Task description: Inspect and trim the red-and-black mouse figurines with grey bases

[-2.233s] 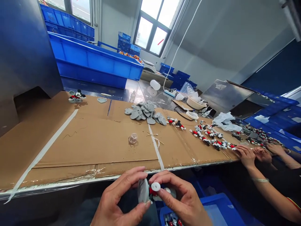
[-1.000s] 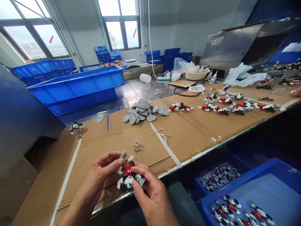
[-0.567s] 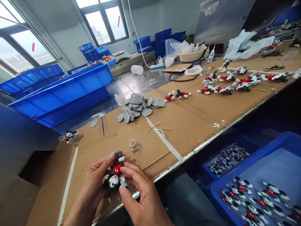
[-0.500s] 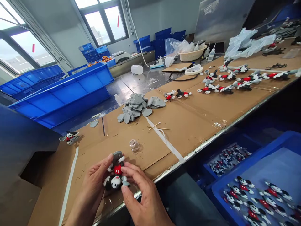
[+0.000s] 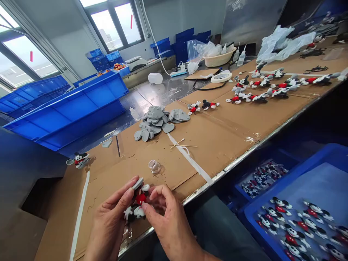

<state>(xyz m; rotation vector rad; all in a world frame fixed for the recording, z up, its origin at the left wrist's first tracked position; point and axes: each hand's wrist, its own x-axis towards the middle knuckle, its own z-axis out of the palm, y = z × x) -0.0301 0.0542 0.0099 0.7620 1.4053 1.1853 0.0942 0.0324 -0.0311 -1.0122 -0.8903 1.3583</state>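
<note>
Near the table's front edge, a small Mickey Mouse figurine (image 5: 140,198) with red shorts hangs head down between my hands. My left hand (image 5: 115,208) is closed on the grey base at its feet, thumb against the base's side. My right hand (image 5: 167,212) pinches the figurine at its middle with thumb and fingers; part of the body is hidden behind them. Just beyond my hands stands a small clear plastic cup (image 5: 154,166). Farther off lies a pile of grey flat bases (image 5: 155,121), with crossed wooden sticks (image 5: 179,144) to its right.
One finished-looking figurine (image 5: 78,159) stands at the left. Several figurines (image 5: 258,90) lie in rows at the far right. Below the table edge on the right is a blue bin (image 5: 251,217) holding more. A large blue crate (image 5: 67,108) stands at the back left.
The figurine and its base have turned, so the base now shows its edge. My right fingers have shifted on the body. The whole view has moved slightly.
</note>
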